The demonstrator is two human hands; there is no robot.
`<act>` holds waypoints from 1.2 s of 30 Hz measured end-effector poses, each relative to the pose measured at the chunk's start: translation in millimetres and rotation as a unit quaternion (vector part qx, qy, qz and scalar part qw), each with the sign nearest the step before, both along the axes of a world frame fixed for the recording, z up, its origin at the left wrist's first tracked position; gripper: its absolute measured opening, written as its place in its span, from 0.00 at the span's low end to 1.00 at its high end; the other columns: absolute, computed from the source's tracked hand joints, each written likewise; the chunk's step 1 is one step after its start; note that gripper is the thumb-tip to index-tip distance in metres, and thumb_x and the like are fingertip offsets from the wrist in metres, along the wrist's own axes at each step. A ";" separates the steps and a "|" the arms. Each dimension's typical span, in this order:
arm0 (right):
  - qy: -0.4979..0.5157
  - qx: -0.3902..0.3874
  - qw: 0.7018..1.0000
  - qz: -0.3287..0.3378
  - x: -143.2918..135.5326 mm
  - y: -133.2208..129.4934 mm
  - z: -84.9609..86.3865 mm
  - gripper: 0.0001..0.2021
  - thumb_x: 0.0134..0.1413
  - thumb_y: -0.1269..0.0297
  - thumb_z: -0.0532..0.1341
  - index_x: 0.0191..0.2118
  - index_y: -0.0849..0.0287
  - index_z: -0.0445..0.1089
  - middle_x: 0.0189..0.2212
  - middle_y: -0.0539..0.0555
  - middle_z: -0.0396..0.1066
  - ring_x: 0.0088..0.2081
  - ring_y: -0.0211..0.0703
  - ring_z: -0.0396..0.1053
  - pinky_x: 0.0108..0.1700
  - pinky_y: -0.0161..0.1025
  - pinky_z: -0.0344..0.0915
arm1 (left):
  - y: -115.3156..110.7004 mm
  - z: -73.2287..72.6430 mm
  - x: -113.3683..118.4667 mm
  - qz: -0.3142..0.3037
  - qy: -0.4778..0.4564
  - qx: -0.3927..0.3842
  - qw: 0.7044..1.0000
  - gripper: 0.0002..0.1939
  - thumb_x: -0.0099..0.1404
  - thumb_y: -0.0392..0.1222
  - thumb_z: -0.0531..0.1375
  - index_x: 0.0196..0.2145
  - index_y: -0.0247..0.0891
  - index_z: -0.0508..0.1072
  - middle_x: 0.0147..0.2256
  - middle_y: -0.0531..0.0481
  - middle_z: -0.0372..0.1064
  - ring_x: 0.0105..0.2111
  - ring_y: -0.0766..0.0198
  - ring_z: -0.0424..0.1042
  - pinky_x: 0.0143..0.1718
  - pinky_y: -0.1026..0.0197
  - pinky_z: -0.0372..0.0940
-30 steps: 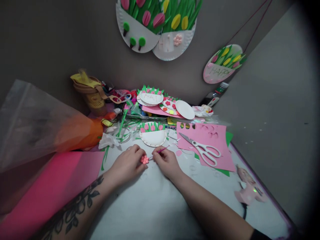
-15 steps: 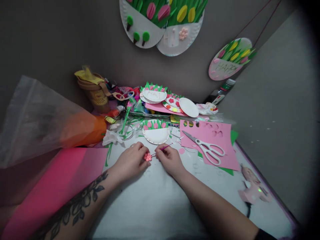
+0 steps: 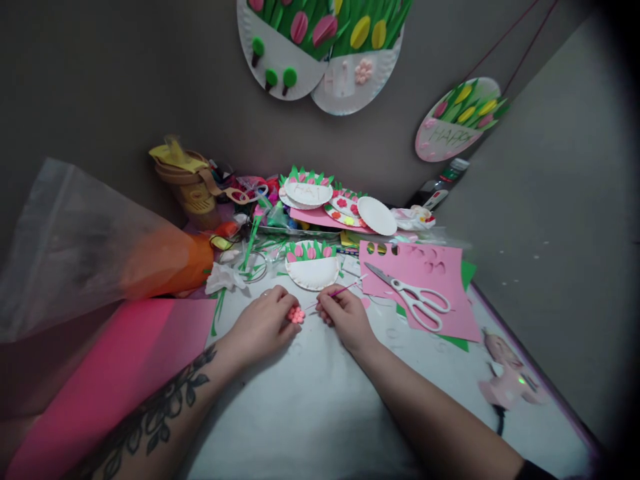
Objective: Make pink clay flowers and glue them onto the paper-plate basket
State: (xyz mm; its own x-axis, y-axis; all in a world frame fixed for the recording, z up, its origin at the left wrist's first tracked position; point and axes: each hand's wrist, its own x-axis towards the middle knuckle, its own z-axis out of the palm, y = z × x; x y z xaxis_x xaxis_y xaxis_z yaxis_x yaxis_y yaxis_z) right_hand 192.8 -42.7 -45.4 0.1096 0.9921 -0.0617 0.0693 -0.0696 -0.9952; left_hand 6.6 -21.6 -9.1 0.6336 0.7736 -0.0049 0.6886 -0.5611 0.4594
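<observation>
My left hand point(image 3: 260, 324) rests on the white table and pinches a small pink paper flower point(image 3: 296, 315) between thumb and fingers. Close to its right, my right hand point(image 3: 344, 317) grips a thin pink stick point(image 3: 344, 289) whose lower tip points at the flower and whose upper end slants up to the right. Just beyond both hands lies a folded white paper plate with green grass and pink tulips point(image 3: 313, 265).
White-handled scissors point(image 3: 413, 297) lie on a pink sheet point(image 3: 440, 287) with cut-outs at the right. A bright pink sheet point(image 3: 110, 380) and a clear plastic bag point(image 3: 75, 247) cover the left. Craft clutter and finished plates point(image 3: 306, 192) crowd the back; decorated plates hang on the wall.
My right hand has shifted slightly right and tilted the stick so its upper end reaches further right. The view moved a little. My left hand keeps the flower in place.
</observation>
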 end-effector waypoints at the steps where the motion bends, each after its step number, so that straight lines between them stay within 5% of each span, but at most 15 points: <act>1: 0.012 -0.003 1.000 -0.005 0.7 0.3 0.5 0.11 0.50 0.54 0.59 0.30 0.58 0.64 0.21 0.48 0.67 0.19 0.34 0.61 0.21 0.31 0.57 | 0.5 1.4 -1.0 -0.005 -0.004 0.000 1.000 0.10 0.63 0.41 0.54 0.42 0.40 0.69 0.40 0.45 0.63 0.42 0.56 0.66 0.42 0.56 0.62; 7: 0.026 0.002 1.000 -0.008 0.3 -1.4 0.4 0.11 0.50 0.55 0.61 0.30 0.58 0.66 0.21 0.48 0.67 0.20 0.34 0.61 0.22 0.31 0.58 | 2.0 6.2 -4.1 -0.014 -0.004 0.003 1.000 0.21 0.61 0.42 0.57 0.52 0.41 0.65 0.46 0.44 0.62 0.46 0.54 0.64 0.46 0.55 0.61; 15: -0.020 0.040 0.999 0.009 -4.4 -1.5 -1.7 0.07 0.51 0.61 0.60 0.29 0.58 0.68 0.21 0.48 0.68 0.23 0.36 0.65 0.26 0.32 0.60 | 0.9 -0.4 2.7 0.014 0.029 0.018 0.999 0.11 0.62 0.44 0.56 0.40 0.37 0.68 0.41 0.44 0.64 0.42 0.54 0.65 0.44 0.54 0.61; 36: -0.095 0.042 0.994 0.033 -5.6 -2.7 -4.1 0.06 0.50 0.64 0.59 0.27 0.58 0.70 0.21 0.49 0.69 0.23 0.37 0.65 0.27 0.33 0.61 | 1.0 -1.5 1.4 -0.010 0.011 0.012 1.000 0.11 0.63 0.42 0.54 0.43 0.39 0.69 0.41 0.44 0.63 0.43 0.54 0.64 0.43 0.54 0.61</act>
State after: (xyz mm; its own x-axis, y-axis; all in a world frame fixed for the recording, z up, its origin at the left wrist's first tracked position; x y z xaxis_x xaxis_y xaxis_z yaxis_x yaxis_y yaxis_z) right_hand 187.3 -45.3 -49.5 0.0454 0.9983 0.0374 0.2586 0.0245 -0.9657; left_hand 8.0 -20.6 -10.6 0.6482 0.7615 -0.0003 0.6874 -0.5850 0.4304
